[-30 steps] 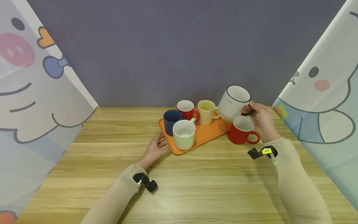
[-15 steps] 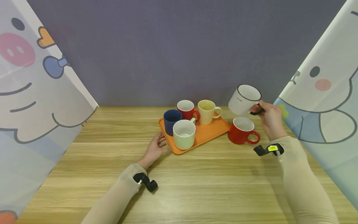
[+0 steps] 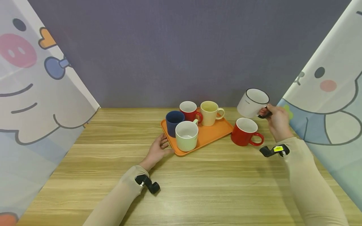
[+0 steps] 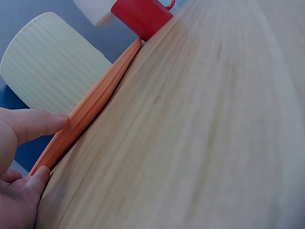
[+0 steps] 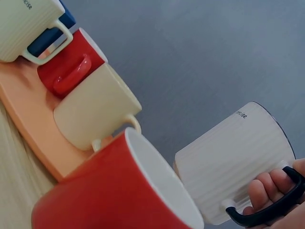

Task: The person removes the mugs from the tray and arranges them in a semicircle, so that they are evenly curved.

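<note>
My right hand grips the black handle of a white mug with a black rim. It holds this mug tilted in the air, above and behind a red mug that stands on the table to the right of the tray. My left hand lies at the left front corner of the orange tray; in the left wrist view, fingertips touch the tray's rim. On the tray stand a blue cup, a pale green ribbed mug, another red mug and a yellow mug.
A wooden table stretches in front of the tray and to its left. Behind it rises a grey wall. Printed cartoon panels flank the table at left and right.
My right hand has carried the white mug to the right, away from the yellow mug, and lowered it slightly at the end. My left hand and the tray have stayed in place.
</note>
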`<act>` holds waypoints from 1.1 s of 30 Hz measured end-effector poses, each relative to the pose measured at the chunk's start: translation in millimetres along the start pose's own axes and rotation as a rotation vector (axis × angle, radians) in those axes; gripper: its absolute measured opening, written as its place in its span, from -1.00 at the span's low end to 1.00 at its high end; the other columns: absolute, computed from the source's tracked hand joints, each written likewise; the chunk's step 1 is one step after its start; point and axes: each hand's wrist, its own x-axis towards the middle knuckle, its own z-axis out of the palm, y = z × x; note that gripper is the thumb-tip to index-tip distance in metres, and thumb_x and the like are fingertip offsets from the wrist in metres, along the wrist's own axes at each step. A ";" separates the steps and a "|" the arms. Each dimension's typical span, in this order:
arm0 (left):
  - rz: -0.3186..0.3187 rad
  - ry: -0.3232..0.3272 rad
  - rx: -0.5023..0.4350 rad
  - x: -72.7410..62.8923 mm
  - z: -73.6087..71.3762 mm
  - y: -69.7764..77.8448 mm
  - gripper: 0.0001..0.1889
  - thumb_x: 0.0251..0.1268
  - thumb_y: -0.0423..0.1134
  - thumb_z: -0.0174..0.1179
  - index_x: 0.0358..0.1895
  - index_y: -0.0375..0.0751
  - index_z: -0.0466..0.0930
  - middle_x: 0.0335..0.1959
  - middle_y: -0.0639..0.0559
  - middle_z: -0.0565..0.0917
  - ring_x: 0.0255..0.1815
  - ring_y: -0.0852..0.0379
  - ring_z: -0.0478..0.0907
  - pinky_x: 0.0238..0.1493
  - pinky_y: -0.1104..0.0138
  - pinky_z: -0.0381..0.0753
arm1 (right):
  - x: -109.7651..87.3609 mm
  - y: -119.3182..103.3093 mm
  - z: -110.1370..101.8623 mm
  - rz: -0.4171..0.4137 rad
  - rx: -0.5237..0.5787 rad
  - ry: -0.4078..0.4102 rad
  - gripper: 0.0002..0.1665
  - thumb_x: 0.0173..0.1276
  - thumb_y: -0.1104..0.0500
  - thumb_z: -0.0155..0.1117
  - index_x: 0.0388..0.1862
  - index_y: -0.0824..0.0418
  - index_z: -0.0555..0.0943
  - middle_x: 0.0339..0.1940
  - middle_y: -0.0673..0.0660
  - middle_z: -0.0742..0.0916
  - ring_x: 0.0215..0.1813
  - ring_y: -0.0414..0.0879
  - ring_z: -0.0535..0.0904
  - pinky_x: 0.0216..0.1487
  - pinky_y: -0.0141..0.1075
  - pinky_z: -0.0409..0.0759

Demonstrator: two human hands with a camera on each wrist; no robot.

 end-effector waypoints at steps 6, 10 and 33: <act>0.006 0.002 0.006 1.0 0.3 -1.9 -0.02 0.03 -0.55 0.39 0.50 -0.58 -0.04 0.42 -0.47 0.24 0.37 -0.35 0.30 0.39 -0.03 0.37 | 0.2 3.8 -7.9 -0.022 0.007 0.018 -0.57 0.51 0.50 -0.17 -0.58 0.46 0.48 -0.65 0.22 0.63 -0.58 -0.03 0.58 -0.47 -0.33 0.64; 0.007 -0.004 0.013 2.1 0.4 -2.6 -0.01 0.04 -0.54 0.39 0.51 -0.58 -0.06 0.43 -0.47 0.24 0.38 -0.34 0.30 0.39 -0.02 0.37 | -0.1 7.1 -14.0 -0.042 0.003 0.017 -0.65 0.50 0.52 -0.22 -0.50 0.44 0.40 -0.65 0.23 0.62 -0.59 -0.03 0.58 -0.49 -0.33 0.65; 0.000 -0.024 0.009 -6.4 0.5 16.0 -0.03 0.07 -0.59 0.33 0.48 -0.66 -0.13 0.42 -0.54 0.20 0.38 -0.40 0.26 0.40 -0.07 0.34 | -8.9 21.9 -38.8 0.153 -0.051 0.113 -0.47 0.55 0.44 -0.16 -0.58 0.40 0.62 -0.65 0.17 0.67 -0.59 -0.10 0.63 -0.43 -0.37 0.71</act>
